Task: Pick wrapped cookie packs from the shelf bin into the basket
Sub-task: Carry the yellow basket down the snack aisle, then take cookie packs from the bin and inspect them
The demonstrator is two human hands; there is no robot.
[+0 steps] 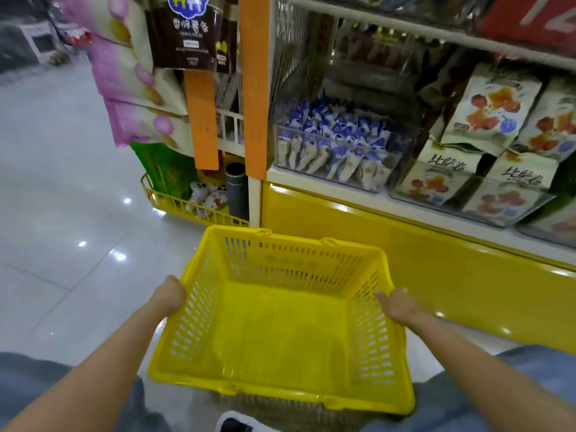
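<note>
The empty yellow basket [296, 263] is held low in the lower middle of the frame, one side rim clasped tight by the left grip [170, 296] and the other by the right grip [397, 307], probably so it is kept ready under the shelf [311, 179]. The blue-and-white cookie packs [336, 145] are heaped in the clear bin [378, 185] at upper centre. "比萨卷" can be read on the pale bags [448, 163] to their right.

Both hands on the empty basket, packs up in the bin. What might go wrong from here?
Left hand and right hand both grip the basket; freeing one to pick may let it tip. The cookie packs lie heaped in the clear bin, so pulling one could drag others over its low front.
</note>
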